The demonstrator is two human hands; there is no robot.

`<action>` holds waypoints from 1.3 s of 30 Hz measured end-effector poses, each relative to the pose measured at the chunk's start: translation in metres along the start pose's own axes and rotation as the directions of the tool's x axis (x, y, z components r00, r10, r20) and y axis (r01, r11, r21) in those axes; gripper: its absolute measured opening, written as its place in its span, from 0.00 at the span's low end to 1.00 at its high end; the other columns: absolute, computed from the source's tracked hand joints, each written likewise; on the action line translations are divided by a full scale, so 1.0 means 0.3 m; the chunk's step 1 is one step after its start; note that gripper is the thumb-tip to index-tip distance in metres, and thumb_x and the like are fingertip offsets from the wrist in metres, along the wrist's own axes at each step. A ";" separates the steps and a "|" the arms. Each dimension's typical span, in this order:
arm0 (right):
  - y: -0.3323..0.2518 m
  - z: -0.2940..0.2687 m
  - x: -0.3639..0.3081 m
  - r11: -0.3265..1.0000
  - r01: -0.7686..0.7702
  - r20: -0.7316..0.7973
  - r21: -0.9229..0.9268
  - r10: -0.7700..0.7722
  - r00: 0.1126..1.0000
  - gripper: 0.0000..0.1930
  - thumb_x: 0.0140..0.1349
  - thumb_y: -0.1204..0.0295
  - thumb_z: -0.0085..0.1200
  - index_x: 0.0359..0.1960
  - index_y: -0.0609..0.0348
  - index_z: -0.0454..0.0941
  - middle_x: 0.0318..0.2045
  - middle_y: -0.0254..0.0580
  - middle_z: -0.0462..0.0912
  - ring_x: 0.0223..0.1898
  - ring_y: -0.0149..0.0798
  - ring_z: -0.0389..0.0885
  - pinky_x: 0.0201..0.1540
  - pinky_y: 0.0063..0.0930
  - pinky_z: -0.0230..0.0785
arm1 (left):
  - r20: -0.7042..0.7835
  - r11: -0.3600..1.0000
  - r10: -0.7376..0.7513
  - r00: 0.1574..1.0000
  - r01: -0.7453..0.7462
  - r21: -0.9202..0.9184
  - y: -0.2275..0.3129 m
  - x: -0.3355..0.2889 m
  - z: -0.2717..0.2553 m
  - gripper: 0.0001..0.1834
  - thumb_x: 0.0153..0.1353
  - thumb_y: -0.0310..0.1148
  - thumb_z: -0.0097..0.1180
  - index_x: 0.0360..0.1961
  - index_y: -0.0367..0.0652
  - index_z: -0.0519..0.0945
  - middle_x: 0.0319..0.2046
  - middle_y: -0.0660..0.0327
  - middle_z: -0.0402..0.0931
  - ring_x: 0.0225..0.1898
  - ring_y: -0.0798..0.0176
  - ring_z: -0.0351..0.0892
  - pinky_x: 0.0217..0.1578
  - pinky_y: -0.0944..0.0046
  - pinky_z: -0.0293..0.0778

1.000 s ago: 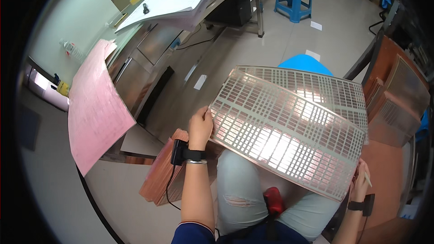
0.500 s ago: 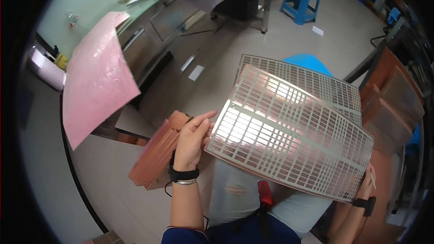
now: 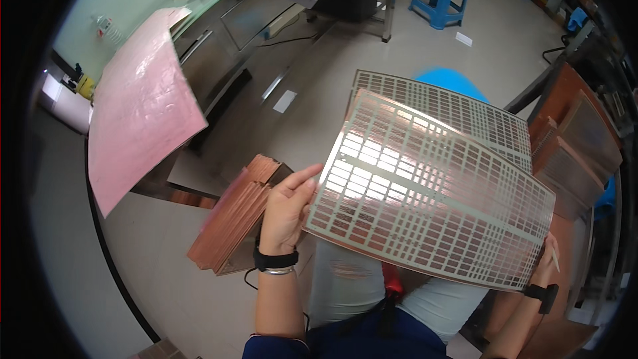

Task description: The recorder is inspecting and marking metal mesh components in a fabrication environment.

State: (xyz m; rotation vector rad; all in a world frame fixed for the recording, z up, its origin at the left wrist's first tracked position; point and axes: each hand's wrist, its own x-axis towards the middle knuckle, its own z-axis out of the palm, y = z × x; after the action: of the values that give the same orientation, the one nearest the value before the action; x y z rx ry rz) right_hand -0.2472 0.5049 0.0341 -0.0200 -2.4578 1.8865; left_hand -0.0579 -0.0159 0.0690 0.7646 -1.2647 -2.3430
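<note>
Left hand (image 3: 287, 213) at centre, index extended by the edge, pinch unclear; gridded metallic panel (image 3: 425, 199) centre-right, tilted, seemingly mid-handling; right hand (image 3: 546, 263) lower right, pinching panel's right edge, so next move likely calls for steady two-edge support.

Glossy, pale-gridded copper panel (image 3: 428, 189), tilted before a similar panel (image 3: 442, 101)

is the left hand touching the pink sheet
Apart. The head view shows a plain gap: floor and the stack of copper-coloured panels appear between the left hand and the pink sheet.
</note>
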 end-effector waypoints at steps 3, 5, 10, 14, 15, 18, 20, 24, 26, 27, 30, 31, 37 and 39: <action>0.038 -0.028 0.019 0.998 -0.061 -0.078 -0.026 0.059 0.995 0.15 0.68 0.65 0.41 0.42 0.65 0.75 0.35 0.35 0.78 0.38 0.28 0.74 0.42 0.22 0.66 | 0.065 0.999 -0.015 0.998 0.018 -0.050 -0.001 -0.010 -0.008 0.18 0.64 0.27 0.49 0.53 0.31 0.70 0.37 0.57 0.79 0.29 0.75 0.77 0.25 0.80 0.73; 0.045 -0.026 0.021 0.998 -0.058 -0.048 -0.006 0.057 0.997 0.15 0.68 0.65 0.41 0.42 0.65 0.75 0.35 0.34 0.78 0.37 0.27 0.74 0.41 0.21 0.66 | 0.164 0.995 -0.032 0.986 0.047 -0.086 -0.005 -0.010 -0.019 0.19 0.63 0.29 0.50 0.54 0.30 0.70 0.40 0.56 0.78 0.35 0.73 0.78 0.33 0.77 0.74; 0.023 0.007 0.010 1.000 -0.023 -0.046 -0.018 0.023 0.999 0.16 0.68 0.64 0.40 0.40 0.64 0.76 0.33 0.33 0.77 0.34 0.26 0.73 0.37 0.20 0.66 | 0.199 0.995 -0.026 0.980 0.046 -0.094 -0.007 -0.019 0.017 0.19 0.63 0.30 0.50 0.52 0.28 0.70 0.44 0.53 0.76 0.43 0.67 0.77 0.44 0.71 0.73; 0.021 0.014 0.005 0.997 -0.072 -0.121 -0.024 0.069 0.990 0.15 0.68 0.62 0.42 0.38 0.62 0.76 0.30 0.31 0.76 0.31 0.24 0.72 0.34 0.18 0.65 | 0.234 0.995 -0.053 0.971 0.072 -0.074 -0.011 -0.026 0.006 0.17 0.63 0.29 0.50 0.50 0.30 0.72 0.43 0.55 0.77 0.42 0.68 0.77 0.44 0.72 0.73; 0.019 0.015 0.001 0.995 -0.104 -0.143 -0.013 0.101 0.985 0.15 0.68 0.62 0.42 0.37 0.62 0.76 0.29 0.30 0.76 0.30 0.24 0.72 0.33 0.18 0.65 | 0.256 0.993 -0.054 0.965 0.080 -0.091 -0.013 -0.027 -0.001 0.16 0.63 0.28 0.51 0.50 0.31 0.72 0.43 0.56 0.77 0.42 0.69 0.77 0.43 0.72 0.73; 0.020 0.013 -0.001 0.998 -0.054 -0.163 -0.030 0.048 0.985 0.15 0.67 0.62 0.43 0.36 0.62 0.75 0.29 0.31 0.75 0.30 0.24 0.71 0.33 0.18 0.65 | 0.295 0.992 -0.044 0.954 0.077 -0.100 -0.022 -0.027 -0.015 0.15 0.63 0.27 0.51 0.50 0.32 0.72 0.42 0.57 0.77 0.40 0.70 0.77 0.42 0.73 0.73; 0.020 0.011 -0.003 0.999 -0.034 -0.175 -0.028 0.028 0.984 0.15 0.67 0.62 0.43 0.36 0.62 0.75 0.29 0.31 0.75 0.30 0.24 0.71 0.33 0.19 0.65 | 0.313 0.993 -0.034 0.949 0.066 -0.093 -0.023 -0.030 -0.019 0.15 0.62 0.27 0.51 0.49 0.32 0.72 0.41 0.58 0.77 0.40 0.71 0.77 0.41 0.73 0.73; 0.054 -0.016 0.009 0.998 0.015 -0.215 -0.054 -0.027 0.976 0.15 0.67 0.61 0.44 0.36 0.63 0.75 0.29 0.31 0.75 0.31 0.25 0.71 0.34 0.19 0.64 | 0.314 0.997 -0.005 0.949 0.028 -0.066 -0.013 -0.047 -0.003 0.13 0.62 0.25 0.51 0.47 0.32 0.73 0.42 0.57 0.77 0.41 0.70 0.76 0.43 0.72 0.72; 0.053 -0.014 0.002 0.998 0.030 -0.216 -0.046 -0.039 0.976 0.15 0.67 0.61 0.44 0.36 0.63 0.75 0.29 0.31 0.75 0.31 0.25 0.71 0.35 0.19 0.64 | 0.284 0.999 0.008 0.959 0.005 -0.045 -0.012 -0.056 -0.004 0.13 0.61 0.24 0.51 0.47 0.32 0.73 0.42 0.57 0.77 0.42 0.69 0.76 0.45 0.71 0.72; 0.047 -0.006 -0.001 0.998 0.041 -0.211 -0.039 -0.048 0.976 0.15 0.66 0.61 0.45 0.36 0.63 0.75 0.29 0.31 0.75 0.31 0.25 0.71 0.35 0.20 0.63 | 0.280 0.999 0.003 0.960 0.011 -0.047 -0.013 -0.057 -0.009 0.13 0.60 0.23 0.52 0.47 0.33 0.73 0.42 0.56 0.77 0.42 0.68 0.76 0.45 0.70 0.72; 0.044 -0.014 -0.009 0.999 0.010 -0.212 0.031 -0.003 0.977 0.16 0.68 0.62 0.42 0.37 0.64 0.75 0.31 0.33 0.76 0.32 0.27 0.71 0.37 0.19 0.64 | 0.284 0.998 0.004 0.959 0.014 -0.061 -0.014 -0.065 -0.013 0.13 0.60 0.22 0.52 0.46 0.33 0.73 0.41 0.56 0.78 0.42 0.68 0.77 0.45 0.70 0.72; 0.041 -0.017 -0.011 0.999 0.014 -0.222 0.031 -0.007 0.975 0.16 0.68 0.62 0.42 0.37 0.64 0.75 0.31 0.33 0.76 0.32 0.27 0.71 0.37 0.19 0.64 | 0.259 0.998 0.000 0.966 0.017 -0.064 -0.015 -0.067 -0.010 0.12 0.59 0.21 0.52 0.46 0.33 0.73 0.40 0.57 0.78 0.41 0.68 0.77 0.45 0.71 0.72; -0.076 0.037 -0.039 0.982 0.126 -0.151 -0.140 -0.147 0.978 0.16 0.68 0.63 0.40 0.38 0.65 0.74 0.29 0.31 0.75 0.31 0.24 0.68 0.35 0.19 0.61 | 0.118 0.999 0.020 0.993 -0.023 0.024 -0.020 -0.059 -0.016 0.10 0.61 0.24 0.51 0.43 0.33 0.75 0.38 0.59 0.78 0.37 0.70 0.77 0.40 0.72 0.73; -0.083 0.046 -0.026 0.992 0.119 -0.142 -0.049 -0.125 0.982 0.14 0.67 0.65 0.43 0.39 0.66 0.74 0.28 0.31 0.75 0.29 0.23 0.69 0.33 0.18 0.61 | 0.065 0.995 0.033 0.997 -0.038 0.089 -0.023 -0.054 -0.028 0.09 0.62 0.25 0.50 0.42 0.33 0.75 0.37 0.59 0.78 0.37 0.70 0.77 0.39 0.72 0.73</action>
State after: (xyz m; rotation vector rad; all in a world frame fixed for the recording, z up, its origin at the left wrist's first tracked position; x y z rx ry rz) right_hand -0.2396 0.4849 0.0543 -0.0071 -2.3434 1.7219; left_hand -0.0405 -0.0087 0.0641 0.6939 -1.4075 -2.3125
